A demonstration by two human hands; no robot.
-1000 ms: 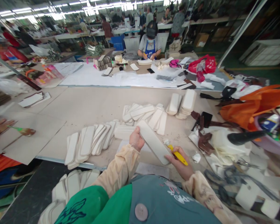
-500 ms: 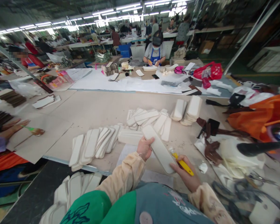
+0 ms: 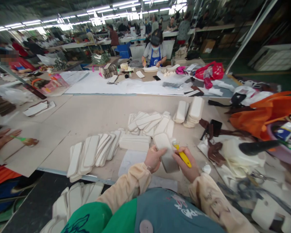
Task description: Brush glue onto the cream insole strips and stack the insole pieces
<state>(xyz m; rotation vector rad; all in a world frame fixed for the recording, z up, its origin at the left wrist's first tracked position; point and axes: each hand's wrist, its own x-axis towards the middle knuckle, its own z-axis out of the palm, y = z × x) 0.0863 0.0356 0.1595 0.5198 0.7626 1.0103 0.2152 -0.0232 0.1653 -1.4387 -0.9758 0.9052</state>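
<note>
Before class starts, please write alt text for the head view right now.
A person's left hand and right hand hold a white panel over a table, the right also gripping a yellow tool. Similar panels lie in rows and stacks; a co-worker in a blue apron is opposite.

The left hand [image 3: 154, 158] grips a white, round-cornered panel [image 3: 165, 147] by its near side, thumb on top. The right hand [image 3: 187, 165] holds a yellow-handled tool [image 3: 183, 157] and touches the panel's other edge. Just beyond the left hand lies a flat pile of panels [image 3: 134, 142]; farther left of it, a fanned row of panels [image 3: 91, 150]. Beyond both hands sit a loose heap of panels [image 3: 140, 120] and 2 neat stacks [image 3: 196, 108]. Right of the right hand are a crumpled white scrap [image 3: 206, 168] and, farther off, an orange bag [image 3: 254, 113].
</note>
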